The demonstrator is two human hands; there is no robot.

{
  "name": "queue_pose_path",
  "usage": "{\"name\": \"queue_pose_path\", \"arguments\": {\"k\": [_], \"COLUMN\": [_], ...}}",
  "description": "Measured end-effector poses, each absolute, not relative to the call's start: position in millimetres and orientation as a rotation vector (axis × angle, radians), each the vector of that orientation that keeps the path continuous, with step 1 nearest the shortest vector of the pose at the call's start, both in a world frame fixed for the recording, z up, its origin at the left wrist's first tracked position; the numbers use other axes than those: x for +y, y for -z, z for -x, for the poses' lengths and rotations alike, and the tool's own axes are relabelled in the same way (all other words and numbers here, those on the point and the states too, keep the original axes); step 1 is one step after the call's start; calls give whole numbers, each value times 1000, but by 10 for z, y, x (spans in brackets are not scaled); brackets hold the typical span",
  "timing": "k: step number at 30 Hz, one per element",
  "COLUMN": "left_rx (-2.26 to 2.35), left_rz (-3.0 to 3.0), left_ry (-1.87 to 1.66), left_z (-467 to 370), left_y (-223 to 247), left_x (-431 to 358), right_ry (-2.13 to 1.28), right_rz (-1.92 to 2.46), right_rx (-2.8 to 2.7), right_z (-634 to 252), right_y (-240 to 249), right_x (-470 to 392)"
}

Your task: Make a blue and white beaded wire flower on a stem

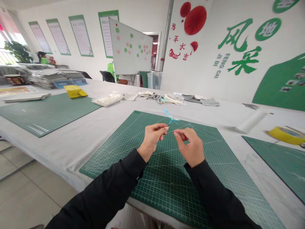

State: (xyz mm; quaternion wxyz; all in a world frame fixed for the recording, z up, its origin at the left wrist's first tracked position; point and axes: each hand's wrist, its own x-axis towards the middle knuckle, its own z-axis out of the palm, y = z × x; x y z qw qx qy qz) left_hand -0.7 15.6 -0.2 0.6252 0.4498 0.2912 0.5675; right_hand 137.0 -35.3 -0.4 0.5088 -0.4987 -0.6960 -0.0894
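Note:
Between the thumb and fingers of my left hand (pixel 153 136) is the stem of a small blue wire-like piece (pixel 171 119), held upright above a green gridded cutting mat (pixel 166 181). The piece has a loop at its top and thin arms branching to the right. My right hand (pixel 190 144) is just to the right, its thumb and fingertips pinched together. Whatever those fingertips may hold is too small to make out. The two hands do not touch.
A plastic bag (pixel 109 99) and fabric scraps (pixel 171 99) lie beyond the mat. At the right are a white roll (pixel 254 121) and yellow tape (pixel 287 135). Another mat (pixel 52 111) with a yellow box (pixel 75 91) is at left. A person (pixel 43 58) sits far back left.

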Motion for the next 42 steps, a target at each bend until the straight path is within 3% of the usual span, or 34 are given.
{"name": "queue_pose_path", "arguments": {"k": [7,17,29,42], "left_rx": [683,835,786,534], "left_rz": [-999,-1192,-1455,-1543], "left_ry": [-1306,-1249,-834,-466], "left_z": [21,69,176,256], "left_y": [23,56,-32,-124], "left_x": [212,307,285,187], "right_ry": [825,1240,1160,454], "right_rz": [1134,922,859,958], "right_rx": [-1732,-1789,-2073,-2062], "right_z": [-1391,-1505,-1556,-1752], "right_y": [-40,-296,-681,-737], "right_x": [-400,-443,-302,-182]}}
